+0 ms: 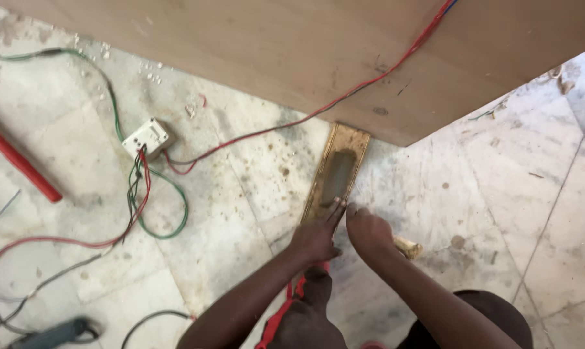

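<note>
Down on the dusty, speckled marble floor [228,194], a long flat brass-coloured plate [336,173] with a dull oval recess lies with its far end against the edge of a smooth wooden board [273,45]. The left hand [315,238] rests spread fingers on the plate's near end, while the right hand [369,231] is closed around a pale wooden handle [409,247], its working end hidden. Left of them, red and green wires [140,194] loop from a white switch box [148,137]; bare tiles lie open to the right.

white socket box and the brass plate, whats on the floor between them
Head view: between the white socket box and the brass plate, a red wire crosses the dusty marble floor.
</note>
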